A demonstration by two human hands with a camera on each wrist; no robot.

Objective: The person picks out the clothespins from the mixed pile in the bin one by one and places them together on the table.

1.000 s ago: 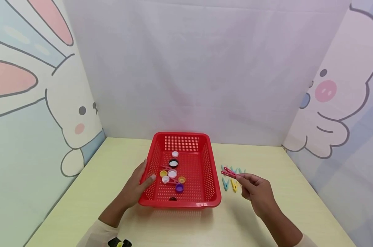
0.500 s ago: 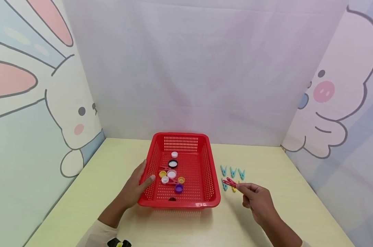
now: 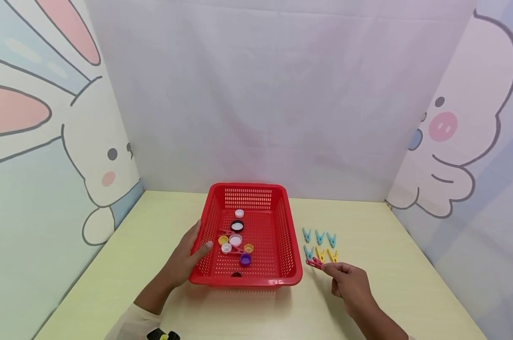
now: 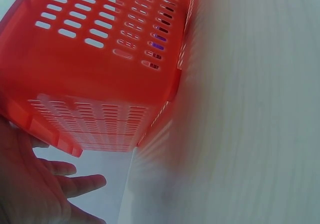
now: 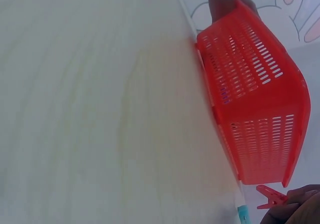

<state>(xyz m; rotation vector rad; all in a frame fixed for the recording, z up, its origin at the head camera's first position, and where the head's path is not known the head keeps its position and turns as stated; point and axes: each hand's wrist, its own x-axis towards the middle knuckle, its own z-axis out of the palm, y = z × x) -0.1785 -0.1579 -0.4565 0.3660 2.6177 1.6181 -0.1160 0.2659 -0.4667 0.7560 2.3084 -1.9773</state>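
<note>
- Beside the red plastic basket (image 3: pixel 290 245), the right hand (image 3: pixel 350 283) pinches a small red plastic clothes peg (image 3: pixel 314 263), pointing to 10 o'clock.
- Left hand (image 3: pixel 184 257) rests flat on the basket's side.

A pale yellow-green tabletop (image 3: pixel 409 288) sits inside an enclosure with cartoon walls: a rabbit (image 3: pixel 90 160) at left, a pink-cheeked creature (image 3: pixel 448 151) at right.
</note>
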